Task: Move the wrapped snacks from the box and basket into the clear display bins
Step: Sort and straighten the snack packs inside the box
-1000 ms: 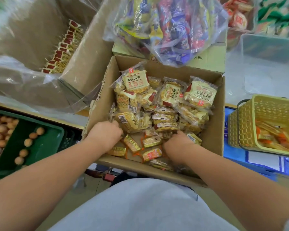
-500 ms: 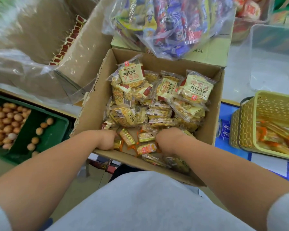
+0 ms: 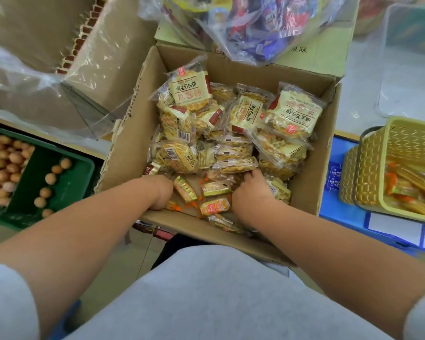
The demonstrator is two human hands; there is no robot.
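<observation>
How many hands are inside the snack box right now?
2: left hand at the near-left corner, right hand among small packets near the middle. Fingers partly hidden.

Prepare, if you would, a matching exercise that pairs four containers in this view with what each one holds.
Containers:
1. cardboard box
2. yellow basket
3. green crate
4. clear plastic bag

Contents:
A. brown eggs
B. blue and red packets
C. yellow-wrapped cakes
D. orange-ended snack sticks

Pairs: 1-C, 2-D, 3-A, 4-B.
</observation>
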